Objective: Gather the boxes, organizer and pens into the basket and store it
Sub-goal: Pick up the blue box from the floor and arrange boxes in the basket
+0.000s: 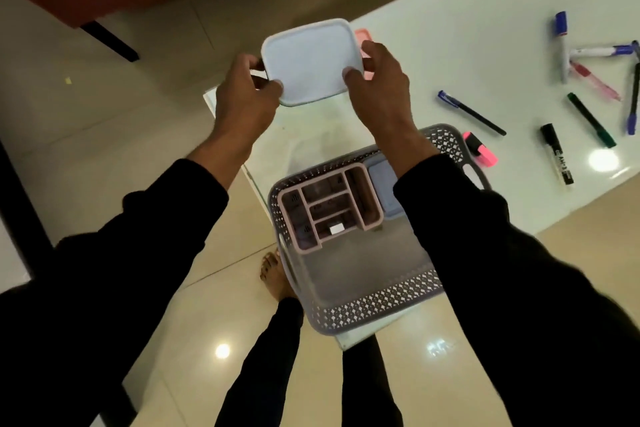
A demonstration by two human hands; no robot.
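Pinching the white box (310,61) between both hands (247,88) (379,80), above the basket (374,308).

You're working in dim, warm indoor light. Overhead lamps throw round glare spots onto the glossy table (519,45) near its right edge and onto the floor tiles (221,350) below. Your black sleeves (138,270) lose all detail in shadow. The wide lens bends straight edges toward the corners, and the basket (363,308) rim nearest you looks slightly smeared.
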